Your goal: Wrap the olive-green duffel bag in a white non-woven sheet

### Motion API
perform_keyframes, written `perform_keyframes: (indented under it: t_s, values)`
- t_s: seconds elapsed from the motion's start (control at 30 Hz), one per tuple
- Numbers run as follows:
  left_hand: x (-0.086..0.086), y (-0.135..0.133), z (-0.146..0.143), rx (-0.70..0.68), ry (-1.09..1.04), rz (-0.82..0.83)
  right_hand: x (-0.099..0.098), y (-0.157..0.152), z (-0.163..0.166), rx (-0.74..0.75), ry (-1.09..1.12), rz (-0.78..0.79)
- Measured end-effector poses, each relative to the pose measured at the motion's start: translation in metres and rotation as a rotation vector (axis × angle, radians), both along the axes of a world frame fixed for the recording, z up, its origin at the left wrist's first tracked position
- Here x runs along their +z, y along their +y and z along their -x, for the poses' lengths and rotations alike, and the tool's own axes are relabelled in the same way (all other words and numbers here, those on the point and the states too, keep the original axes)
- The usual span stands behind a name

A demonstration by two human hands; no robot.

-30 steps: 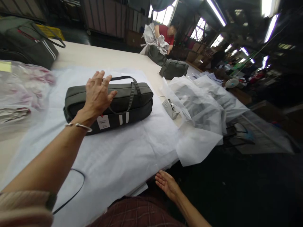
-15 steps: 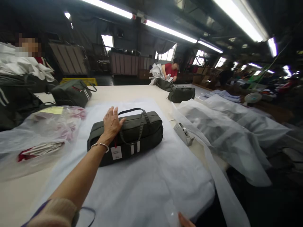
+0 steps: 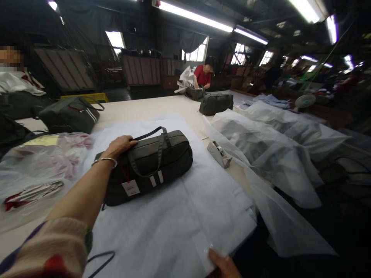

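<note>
So, bag (image 3: 162, 162): dark green, lying in the middle of my view on the white sheet (image 3: 174, 220). Its long side runs roughly 8 to 2 o'clock, and both handles are flopped over the top.
Left hand (image 3: 120, 144): on the bag's 9 o'clock end, right by the handle base. Fingers are pressed together and curled down over the top edge, thumb lying toward the handle.
Bracelet (image 3: 106, 160): thin metal band on that wrist, just over the bag's end.
Tag (image 3: 130, 188): white, hanging on the bag's near side, next to some white stripes.
Right hand (image 3: 224, 264): barely peeking in at 6 o'clock, touching the near corner of the white sheet. Only a small part shows, so I can't tell if the fingers are pinching it or just resting.
Table (image 3: 139, 108): pale top, with the white sheet spread flat on it.
Tape dispenser (image 3: 219, 154): grey, at 3 o'clock of the bag, near it.
Plastic bag (image 3: 43, 162): clear with pinkish stuff inside, at 9 o'clock of the bag, close but apart.
Second bag (image 3: 69, 116): same dark kind, at 10 o'clock, well apart.
White covers (image 3: 261, 143): heaped from 2 to 4 o'clock.
Person in red (image 3: 203, 75): way off at 12 o'clock, at the table's far end.
</note>
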State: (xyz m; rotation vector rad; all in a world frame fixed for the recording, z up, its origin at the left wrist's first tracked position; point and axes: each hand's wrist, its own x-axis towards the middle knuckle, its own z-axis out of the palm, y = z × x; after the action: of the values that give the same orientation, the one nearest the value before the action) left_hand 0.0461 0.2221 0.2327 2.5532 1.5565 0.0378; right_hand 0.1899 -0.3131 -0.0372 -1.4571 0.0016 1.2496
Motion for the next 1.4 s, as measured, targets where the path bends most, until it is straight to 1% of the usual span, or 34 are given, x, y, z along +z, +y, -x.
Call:
perform_keyframes:
  t_s: [0.1,0.23,0.33,0.43,0.47,0.53,0.57,0.63,0.67,0.73,0.8,0.83,0.93,1.0,1.1,1.17,1.23,1.3,1.4]
  values:
    - [0.003,-0.008,-0.003,-0.011,0.024,-0.029,0.015,0.001,0.008,0.013,0.028,-0.013]
    - [0.002,-0.021,-0.006,-0.005,0.008,-0.08,0.038,0.002,0.01,0.007,0.012,-0.045]
    - [0.003,-0.031,-0.01,0.015,-0.061,-0.139,0.045,0.002,0.011,-0.017,0.008,-0.043]
    - [0.008,-0.049,-0.014,0.039,-0.173,-0.282,0.042,0.001,0.015,-0.014,0.012,-0.061]
    - [0.009,-0.058,-0.015,0.012,-0.226,-0.351,0.038,0.0,0.016,-0.015,0.014,-0.064]
    - [0.006,-0.08,-0.015,-0.122,-0.316,-0.47,0.03,-0.002,0.016,-0.029,0.017,-0.058]
    - [0.001,-0.091,-0.015,-0.217,-0.339,-0.503,0.025,-0.002,0.016,-0.039,0.017,-0.053]
    - [-0.013,-0.113,-0.012,-0.369,-0.305,-0.511,0.015,-0.003,0.014,-0.037,0.024,-0.054]
    - [-0.021,-0.122,-0.01,-0.415,-0.254,-0.504,0.01,-0.003,0.013,-0.021,0.033,-0.061]
    - [-0.037,-0.134,-0.006,-0.457,-0.143,-0.515,0.004,-0.004,0.01,0.02,0.046,-0.077]
    - [-0.047,-0.138,-0.004,-0.461,-0.056,-0.547,0.0,-0.004,0.008,0.041,0.049,-0.087]
    - [-0.049,-0.138,-0.004,-0.45,-0.038,-0.563,-0.001,-0.004,0.008,0.039,0.046,-0.086]
    - [-0.047,-0.138,-0.005,-0.422,-0.049,-0.588,-0.001,-0.004,0.008,0.028,0.033,-0.085]
    - [-0.045,-0.144,-0.004,-0.421,-0.076,-0.592,0.0,-0.003,0.01,0.01,0.019,-0.084]
    - [-0.051,-0.161,-0.004,-0.49,-0.082,-0.564,0.001,-0.002,0.014,-0.027,0.006,-0.099]
    - [-0.057,-0.172,-0.01,-0.518,-0.029,-0.554,0.004,-0.002,0.016,-0.03,-0.004,-0.108]
    - [-0.062,-0.179,-0.02,-0.499,0.029,-0.564,0.007,-0.002,0.016,-0.024,-0.018,-0.105]
    - [-0.066,-0.181,-0.033,-0.472,0.054,-0.577,0.011,-0.002,0.014,-0.004,-0.021,-0.097]
    - [-0.069,-0.178,-0.045,-0.486,0.061,-0.585,0.019,-0.003,0.01,0.022,-0.022,-0.1]
